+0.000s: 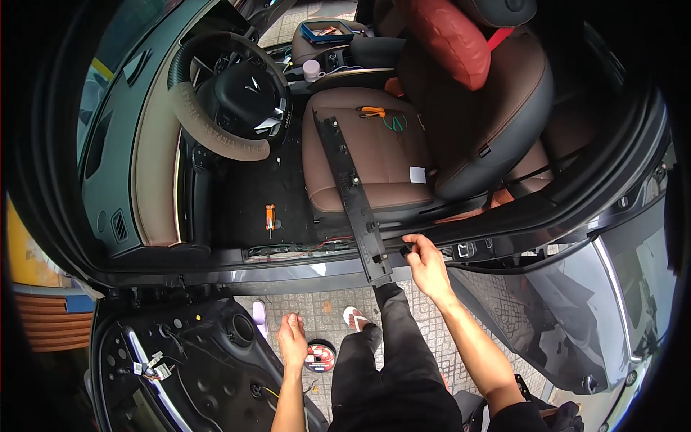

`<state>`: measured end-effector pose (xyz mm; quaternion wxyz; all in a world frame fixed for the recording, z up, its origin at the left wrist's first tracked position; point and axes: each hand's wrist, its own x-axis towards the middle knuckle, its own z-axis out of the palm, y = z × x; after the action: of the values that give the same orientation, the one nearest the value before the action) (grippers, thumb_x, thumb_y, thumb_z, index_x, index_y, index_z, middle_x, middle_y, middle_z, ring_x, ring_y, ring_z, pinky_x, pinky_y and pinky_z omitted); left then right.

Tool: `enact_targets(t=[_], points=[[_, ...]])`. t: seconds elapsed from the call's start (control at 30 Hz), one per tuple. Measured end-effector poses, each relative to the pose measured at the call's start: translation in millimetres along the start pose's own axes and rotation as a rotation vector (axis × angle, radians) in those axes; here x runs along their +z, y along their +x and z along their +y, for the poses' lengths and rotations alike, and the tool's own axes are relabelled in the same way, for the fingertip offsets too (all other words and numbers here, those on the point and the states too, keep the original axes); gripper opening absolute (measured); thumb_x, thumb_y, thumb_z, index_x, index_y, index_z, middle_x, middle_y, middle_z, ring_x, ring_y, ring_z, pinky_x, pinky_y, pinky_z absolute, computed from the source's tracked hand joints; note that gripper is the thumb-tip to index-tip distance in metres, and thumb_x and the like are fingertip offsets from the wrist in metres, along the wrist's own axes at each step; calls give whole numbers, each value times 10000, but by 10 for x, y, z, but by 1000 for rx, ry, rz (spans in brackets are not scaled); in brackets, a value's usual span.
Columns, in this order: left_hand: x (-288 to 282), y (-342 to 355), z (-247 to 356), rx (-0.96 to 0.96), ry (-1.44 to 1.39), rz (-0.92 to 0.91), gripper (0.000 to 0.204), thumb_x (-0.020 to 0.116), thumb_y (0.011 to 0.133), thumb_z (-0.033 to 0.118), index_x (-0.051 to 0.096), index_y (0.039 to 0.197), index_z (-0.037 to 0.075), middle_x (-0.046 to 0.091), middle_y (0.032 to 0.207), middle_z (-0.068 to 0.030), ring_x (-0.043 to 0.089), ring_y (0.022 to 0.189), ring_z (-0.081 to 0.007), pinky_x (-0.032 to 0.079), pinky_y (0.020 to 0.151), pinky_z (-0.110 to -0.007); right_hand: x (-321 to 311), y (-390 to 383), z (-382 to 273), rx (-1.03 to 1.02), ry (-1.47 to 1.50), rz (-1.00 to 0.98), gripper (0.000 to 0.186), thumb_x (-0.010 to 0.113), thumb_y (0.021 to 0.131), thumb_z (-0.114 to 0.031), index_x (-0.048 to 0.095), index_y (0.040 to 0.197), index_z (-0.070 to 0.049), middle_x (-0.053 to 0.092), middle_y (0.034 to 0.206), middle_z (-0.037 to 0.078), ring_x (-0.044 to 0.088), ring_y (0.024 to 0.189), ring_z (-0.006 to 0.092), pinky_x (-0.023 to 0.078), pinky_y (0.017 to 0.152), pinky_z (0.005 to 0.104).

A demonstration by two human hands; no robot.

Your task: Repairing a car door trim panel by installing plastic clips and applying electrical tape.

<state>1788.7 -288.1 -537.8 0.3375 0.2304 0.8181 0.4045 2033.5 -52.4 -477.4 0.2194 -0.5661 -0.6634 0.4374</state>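
A long black plastic trim strip (351, 189) with several clips along it leans across the brown driver's seat (374, 155) and over the door sill (309, 273). Its lower end is beside my leg. My right hand (427, 268) is over the sill, just right of that end and apart from it. Thumb and fingers close around a small dark piece that I cannot make out. Lower down, between the open door and my legs, my left hand (292, 341) has its fingers bunched together; whatever they hold, if anything, is hidden.
Orange-handled pliers (372, 112) and a white paper (417, 175) lie on the seat. An orange-handled screwdriver (271, 217) rests on the floor mat. The stripped door panel (209, 360) stands open at left. On the paving are a round red-labelled spool (320, 356) and a lilac slipper (260, 317).
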Motion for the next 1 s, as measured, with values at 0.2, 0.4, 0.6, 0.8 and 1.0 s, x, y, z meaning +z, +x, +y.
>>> enact_targets(t=[0.2, 0.4, 0.6, 0.8, 1.0], points=[[680, 718, 388, -90, -212, -75, 370, 433, 1076, 290, 479, 806, 40, 463, 597, 13, 400, 486, -68, 333, 448, -258, 419, 1571, 731, -141, -117, 256, 301, 570, 842, -76, 621, 1129, -2, 597, 896, 145, 577, 875, 307, 467, 823, 443], [1334, 1824, 1097, 192, -450, -145, 377, 515, 1046, 324, 578, 1143, -34, 504, 782, -32, 478, 679, -106, 412, 589, -235, 830, 2924, 1173, -211, -380, 239, 267, 628, 875, -74, 630, 1140, -40, 610, 1015, 130, 564, 955, 317, 446, 870, 431], [1805, 2599, 1946, 23, -698, -125, 335, 632, 984, 238, 580, 1166, -38, 661, 941, -128, 625, 744, -163, 508, 625, -271, 1025, 2877, 763, -265, 170, 208, 319, 765, 832, -95, 659, 1116, 2, 616, 1074, 150, 595, 968, 295, 479, 887, 366], [2265, 2916, 2053, -31, -942, -281, 174, 623, 957, -6, 590, 1118, -65, 705, 1043, -166, 686, 957, -171, 543, 878, -279, 960, 2864, 298, -404, 483, 59, 366, 872, 684, -45, 717, 1010, 15, 620, 892, 102, 618, 757, 202, 513, 617, 284], [2316, 3095, 2103, -161, -942, -381, 149, 653, 946, 21, 622, 1069, -57, 712, 973, -129, 691, 911, -160, 572, 846, -296, 1016, 3056, 381, -389, 525, 116, 216, 824, 754, -27, 739, 952, -11, 617, 877, 93, 596, 709, 173, 498, 614, 269]])
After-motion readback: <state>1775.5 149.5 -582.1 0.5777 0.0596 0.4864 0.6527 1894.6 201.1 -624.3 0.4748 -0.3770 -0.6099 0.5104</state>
